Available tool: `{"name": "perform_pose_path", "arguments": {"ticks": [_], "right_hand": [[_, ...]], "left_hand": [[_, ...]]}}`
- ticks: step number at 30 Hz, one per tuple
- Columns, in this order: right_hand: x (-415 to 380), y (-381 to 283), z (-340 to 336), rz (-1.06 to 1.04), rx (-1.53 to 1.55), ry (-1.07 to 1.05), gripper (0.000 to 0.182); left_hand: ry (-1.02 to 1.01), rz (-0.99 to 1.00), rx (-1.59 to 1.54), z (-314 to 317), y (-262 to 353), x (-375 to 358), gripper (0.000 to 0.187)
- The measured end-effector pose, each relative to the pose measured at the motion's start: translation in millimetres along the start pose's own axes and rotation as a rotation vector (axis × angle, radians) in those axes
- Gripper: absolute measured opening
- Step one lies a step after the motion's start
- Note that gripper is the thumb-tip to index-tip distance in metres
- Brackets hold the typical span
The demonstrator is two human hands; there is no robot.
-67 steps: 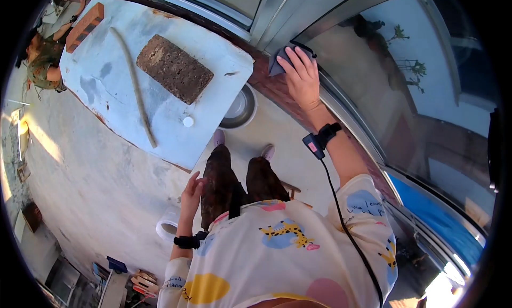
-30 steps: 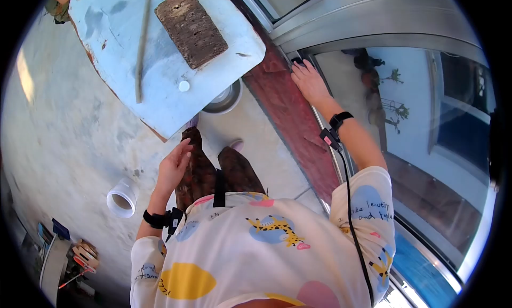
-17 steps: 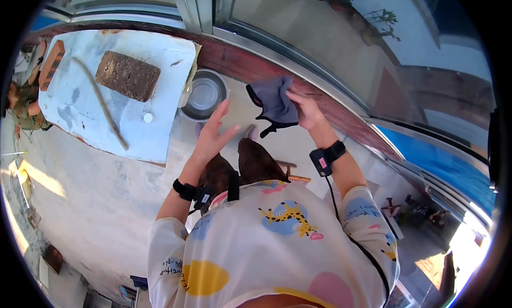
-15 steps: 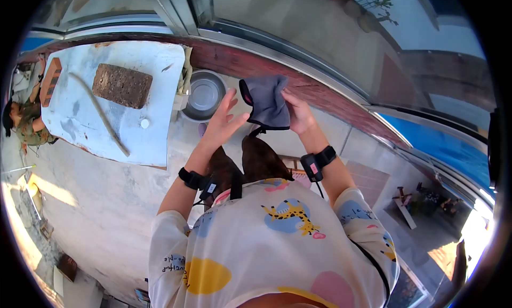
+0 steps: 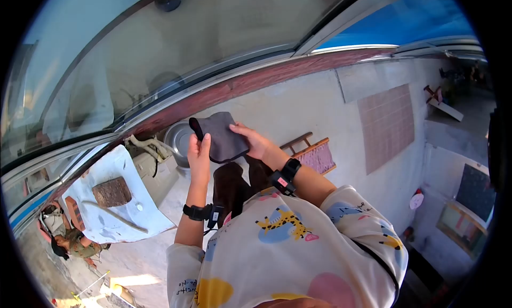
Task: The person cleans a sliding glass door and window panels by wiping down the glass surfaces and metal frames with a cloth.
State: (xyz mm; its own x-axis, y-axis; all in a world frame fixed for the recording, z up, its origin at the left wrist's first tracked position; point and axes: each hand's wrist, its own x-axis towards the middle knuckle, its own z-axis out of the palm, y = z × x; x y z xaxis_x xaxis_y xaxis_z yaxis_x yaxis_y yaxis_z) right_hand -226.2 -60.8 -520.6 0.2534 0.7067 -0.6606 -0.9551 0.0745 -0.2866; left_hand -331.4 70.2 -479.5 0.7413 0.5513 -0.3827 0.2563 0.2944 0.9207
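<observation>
A dark grey cloth [image 5: 221, 137] with black edging is held out in front of my body, looking folded, above my knees. My right hand [image 5: 253, 140] is closed on its right edge, thumb on top and the fingers mostly hidden beneath. At the lower left edge, my left hand [image 5: 199, 157] pinches the cloth between thumb and fingers. The black-trimmed upper left corner stands up slightly above that hand. Just beyond my left hand is a round metal basin [image 5: 177, 140], partly hidden by it.
To the left, a white board [image 5: 120, 164] carries a rough brown block [image 5: 112, 192], a stick [image 5: 120, 216] and a holed red brick [image 5: 74, 212]. Another person [image 5: 74, 243] is beyond it. A wooden chair [image 5: 320, 156] stands right; a window ledge [image 5: 229, 89] runs ahead.
My left hand has come from apart, fingers spread, to gripping the cloth's left side. The cloth now lies flatter. My view has swung right, bringing the chair into sight.
</observation>
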Motion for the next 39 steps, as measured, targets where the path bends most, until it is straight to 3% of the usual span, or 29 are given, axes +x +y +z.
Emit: {"name": "perform_pose_path", "arguments": {"ticks": [1, 2, 5, 6, 7, 9, 10, 11, 13, 16, 18, 21, 23, 25, 27, 29, 30, 31, 32, 33, 35, 36, 39], "right_hand": [[1.0, 4.3, -5.7, 0.069, -0.02, 0.097, 0.04], [3.3, 8.0, -14.6, 0.099, 0.071, 0.063, 0.042], [-5.8, 0.1, -22.8, -0.051, 0.335, 0.044, 0.043], [-15.0, -7.6, -21.0, -0.115, 0.422, -0.037, 0.045], [-22.7, -13.5, -19.1, -0.146, 0.425, -0.038, 0.045], [-38.9, -22.8, -16.1, -0.216, 0.447, -0.044, 0.046], [-46.7, -25.9, -15.1, -0.253, 0.446, -0.052, 0.046], [-53.9, -26.2, -13.2, -0.268, 0.449, -0.06, 0.045], [-69.7, -32.1, -4.2, -0.322, 0.448, -0.08, 0.044], [-98.8, -45.5, 8.9, -0.493, 0.202, 0.062, 0.042], [-105.0, -54.3, 0.9, -0.404, -0.004, 0.112, 0.042], [-117.6, -74.8, -15.1, -0.445, -0.174, 0.186, 0.042], [-116.9, -87.1, -41.1, -0.45, -0.147, 0.152, 0.044], [-112.9, -99.7, -66.5, -0.577, -0.071, 0.322, 0.045], [-119.6, -114.6, -86.1, -0.634, 0.014, 0.35, 0.045], [-133.0, -135.7, -108.2, -0.683, 0.104, 0.372, 0.045], [-146.2, -147.8, -117.1, -0.616, 0.208, 0.248, 0.043], [-155.3, -163.7, -128.2, -0.557, 0.301, 0.123, 0.041], [-147.5, -169.0, -151.2, -0.694, 0.347, -0.015, 0.042], [-147.9, -177.0, -180.0, -0.696, 0.368, -0.012, 0.042], [-161.1, -201.8, -230.8, -0.704, 0.692, -0.5, 0.041], [-174.7, -219.3, -241.4, -0.724, 0.799, -0.194, 0.042], [-192.6, -268.8, -315.2, -0.961, 0.899, -0.102, 0.041]], "left_hand": [[-0.003, 0.013, 0.024, 7.3, 2.5, -3.9, 0.015], [-0.031, -0.024, 0.1, 3.7, -6.5, -1.2, 0.015], [-0.009, 0.105, 0.292, 5.0, -18.0, 11.7, 0.019], [-0.059, 0.148, 0.306, 7.8, -17.3, 13.2, 0.022], [-0.127, -0.055, 0.341, 9.0, -13.0, 11.4, 0.024], [-0.295, -0.101, 0.387, 13.7, -13.3, 12.8, 0.026], [-0.321, 0.028, 0.449, 12.3, -29.3, 18.5, 0.031], [-0.336, -0.026, 0.141, 21.3, -25.3, 17.6, 0.044], [-0.306, -0.328, -0.121, 40.3, 21.6, 5.7, 0.055], [-0.496, -0.315, -0.069, 56.7, 33.6, 3.7, 0.059], [-0.558, -0.261, -0.045, 69.4, 35.5, 4.8, 0.059], [-0.6, -0.211, -0.069, 98.9, 45.7, 6.5, 0.057], [-0.603, -0.02, 0.005, 124.8, 51.3, 9.9, 0.051], [-0.587, -0.003, 0.007, 159.5, 54.9, 14.8, 0.049], [-0.504, 0.254, 0.2, 197.0, 52.9, 23.1, 0.047], [-0.436, 0.428, 0.709, 237.0, 58.0, 22.3, 0.044], [-0.453, 0.575, 0.906, 260.7, 50.5, 26.0, 0.044], [-0.455, 0.59, 0.914, 286.9, 51.6, 29.1, 0.044], [-0.698, 0.638, 0.936, 314.2, 54.4, 27.8, 0.045], [-0.949, 0.666, 0.952, 336.7, 57.4, 23.3, 0.046], [-1.042, 0.661, 0.889, 375.9, 61.9, 26.1, 0.047], [-1.042, 0.593, 0.815, 392.2, 65.2, 31.1, 0.046], [-1.014, 0.434, 0.763, 420.8, 67.4, 53.6, 0.041]]}}
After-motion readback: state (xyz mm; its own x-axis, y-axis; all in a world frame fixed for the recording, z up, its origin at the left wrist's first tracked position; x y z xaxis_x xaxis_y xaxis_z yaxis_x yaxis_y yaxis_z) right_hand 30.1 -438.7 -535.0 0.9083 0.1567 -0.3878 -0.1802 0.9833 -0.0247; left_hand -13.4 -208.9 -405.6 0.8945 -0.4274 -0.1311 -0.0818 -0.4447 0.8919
